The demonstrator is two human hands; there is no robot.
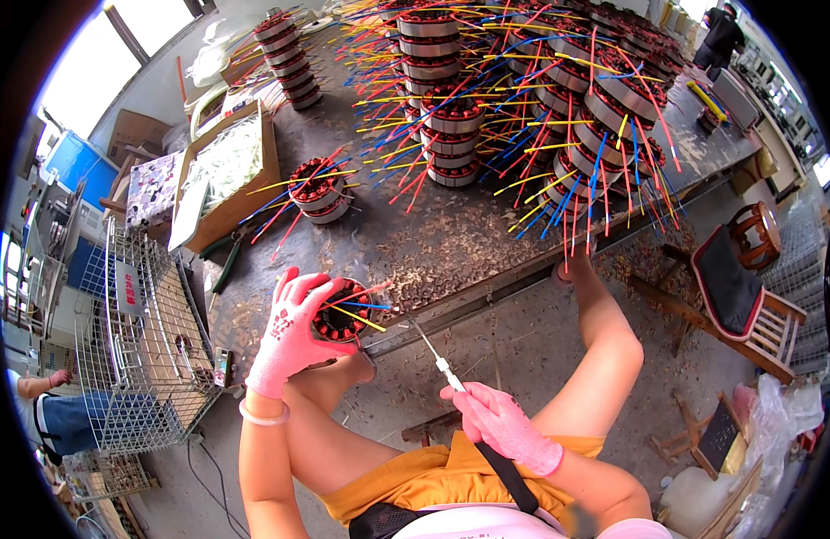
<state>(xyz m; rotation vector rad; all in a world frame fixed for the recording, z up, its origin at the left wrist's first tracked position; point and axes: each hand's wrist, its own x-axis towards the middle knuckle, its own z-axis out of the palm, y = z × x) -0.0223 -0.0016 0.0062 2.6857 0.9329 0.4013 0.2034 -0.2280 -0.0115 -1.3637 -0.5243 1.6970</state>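
Observation:
My left hand (287,340), in a pink glove, is wrapped round a small motor stator (328,325) at the near edge of the worktable. Red, blue and yellow wires stick out of the stator toward the right. In my right hand (506,426), also pink-gloved, is a slim tool (443,365) with a thin metal shaft and a white collar. Its tip points up and left toward the wire ends; whether it touches them I cannot tell. A dark strip runs below that hand. Beyond my left hand another wired stator (321,208) stands alone on the table.
Tall stacks of wired stators (451,135) fill the table's far side, with a shorter stack (289,63) at far left. A cardboard box (219,180) of pale pieces and dark-handled pliers (226,262) lie left. A wire cart (132,332) adjoins; a wooden chair (738,287) stands right.

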